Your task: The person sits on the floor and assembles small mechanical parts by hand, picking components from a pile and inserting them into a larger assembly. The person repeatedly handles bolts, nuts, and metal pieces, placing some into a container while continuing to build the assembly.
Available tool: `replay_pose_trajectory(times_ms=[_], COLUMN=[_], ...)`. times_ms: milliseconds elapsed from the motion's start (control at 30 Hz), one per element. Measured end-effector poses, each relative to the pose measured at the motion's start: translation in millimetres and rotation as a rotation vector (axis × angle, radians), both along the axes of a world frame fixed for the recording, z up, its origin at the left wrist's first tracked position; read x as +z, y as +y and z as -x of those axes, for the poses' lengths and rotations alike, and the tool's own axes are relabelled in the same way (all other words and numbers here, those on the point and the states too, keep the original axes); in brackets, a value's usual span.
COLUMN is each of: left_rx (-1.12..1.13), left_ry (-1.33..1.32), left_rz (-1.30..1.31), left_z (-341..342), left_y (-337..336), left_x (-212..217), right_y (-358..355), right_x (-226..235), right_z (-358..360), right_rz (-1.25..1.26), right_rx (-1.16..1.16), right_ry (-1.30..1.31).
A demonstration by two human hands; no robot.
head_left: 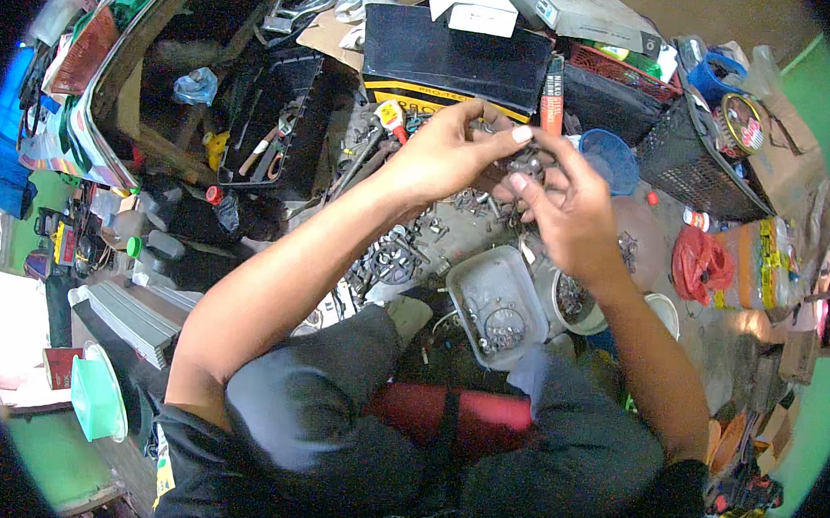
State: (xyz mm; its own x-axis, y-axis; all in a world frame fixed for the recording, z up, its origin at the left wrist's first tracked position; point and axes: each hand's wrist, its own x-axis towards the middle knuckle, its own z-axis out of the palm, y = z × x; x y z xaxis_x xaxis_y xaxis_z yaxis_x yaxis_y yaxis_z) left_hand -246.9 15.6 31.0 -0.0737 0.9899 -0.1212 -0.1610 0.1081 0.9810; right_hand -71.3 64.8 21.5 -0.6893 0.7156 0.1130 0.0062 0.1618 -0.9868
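Observation:
My left hand [451,151] and my right hand [573,207] meet above the cluttered floor. Pinched between their fingers is a small grey metal part [529,163], partly covered, so its exact kind does not show. Below them, loose bolts and metal pieces [416,249] are spread over the ground. A pale rectangular plastic tub [466,282] holds small metal bits and a ring in a little water or grime. Beside it, under my right forearm, stands a round white bucket [592,321] with small hardware inside.
A black box with a yellow stripe [458,60] stands beyond my hands. To its left lies an open black tool case [291,106]. On the right are a blue basket [609,162], a black crate [706,154] and a red plastic bag [701,265].

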Motion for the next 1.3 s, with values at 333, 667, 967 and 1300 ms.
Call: replay_pose_trajectory(times_ms=[333,667,967,1300], left_rx=[0.317,0.463,0.096,-0.051], left_ry=[0.177,0.936,1.358,1.306], left_rz=[0.370,0.253,0.264,0.160], left_z=[83.9,96.9,96.4,93.2], left_y=[-10.1,-51.6,-41.3,-66.2], left_x=[-130.6,-291.0,-322.3,-324.6], right_y=[70.3,55.2,62.3,44.0], right_x=[-213.1,-297.0,-381.3,-389.8], right_z=[13.6,50.9,125.5,144.2], right_rz=[-0.309,-0.171,0.017,0.080], right_rx=[-0.118,0.242,-0.049,-0.168], right_ry=[-0.543,-0.868,-0.665,-0.623])
